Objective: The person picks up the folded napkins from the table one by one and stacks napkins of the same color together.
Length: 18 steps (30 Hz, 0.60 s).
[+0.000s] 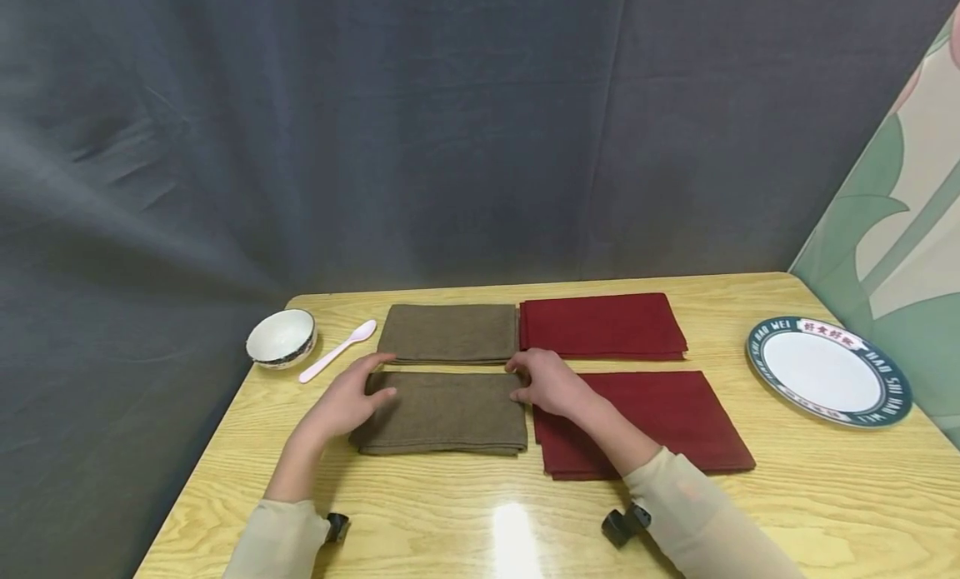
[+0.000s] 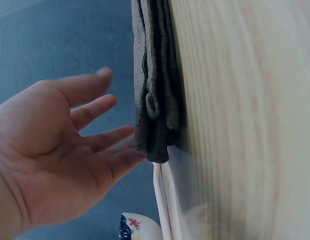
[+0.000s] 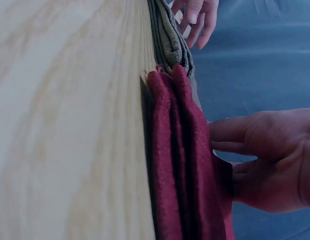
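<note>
Two folded brown cloths lie one behind the other, the front one (image 1: 442, 416) nearer to me and the back one (image 1: 450, 329) beyond it. My left hand (image 1: 348, 396) is over the left end of the front brown cloth, thumb and fingers spread apart. In the left wrist view, nothing sits in that palm (image 2: 54, 150). Over the right end of the same cloth is my right hand (image 1: 551, 383), its fingers loosely bent, beside the red cloths. The folded red cloth (image 3: 182, 165) partly hides its fingertips in the right wrist view, so I cannot tell whether they touch.
Two folded red cloths, a back one (image 1: 603, 325) and a front one (image 1: 675, 412), lie right of the brown ones. A pink spoon (image 1: 337, 352) and a white bowl (image 1: 282, 339) are at the left. Far right stands a green-rimmed plate (image 1: 817, 371) on the wooden table (image 1: 420, 512).
</note>
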Available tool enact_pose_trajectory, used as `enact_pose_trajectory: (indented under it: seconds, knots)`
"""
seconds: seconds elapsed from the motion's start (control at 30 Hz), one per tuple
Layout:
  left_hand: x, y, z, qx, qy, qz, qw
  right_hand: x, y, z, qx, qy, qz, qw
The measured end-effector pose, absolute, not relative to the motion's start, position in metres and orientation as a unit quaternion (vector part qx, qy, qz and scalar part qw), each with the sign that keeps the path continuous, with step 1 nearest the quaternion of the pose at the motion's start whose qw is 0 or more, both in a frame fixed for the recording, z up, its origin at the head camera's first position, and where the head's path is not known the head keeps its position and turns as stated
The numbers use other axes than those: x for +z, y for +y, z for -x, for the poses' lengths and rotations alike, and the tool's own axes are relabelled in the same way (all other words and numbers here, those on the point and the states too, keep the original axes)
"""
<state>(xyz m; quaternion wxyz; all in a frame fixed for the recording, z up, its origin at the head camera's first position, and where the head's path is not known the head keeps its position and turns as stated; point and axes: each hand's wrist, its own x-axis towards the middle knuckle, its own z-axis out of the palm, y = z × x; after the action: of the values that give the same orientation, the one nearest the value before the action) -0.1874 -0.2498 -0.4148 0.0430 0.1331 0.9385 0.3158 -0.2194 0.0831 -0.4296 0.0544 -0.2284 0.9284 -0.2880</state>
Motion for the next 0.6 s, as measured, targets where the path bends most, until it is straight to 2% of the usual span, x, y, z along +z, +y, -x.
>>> enact_pose_trajectory:
  seconds: [0.37,0.6]
  knots:
    - [-0.4219,-0.2547,0.1891,0.295,0.949,-0.096,0.052,-0.4299,0.0784,0.2203,-0.272,0.94,0.184,0.098]
    - [-0.4236,-0.2532,0.1906,0.299,0.95,-0.063,0.068,-0.4302,0.0775,0.2191,-0.276,0.94,0.18,0.087]
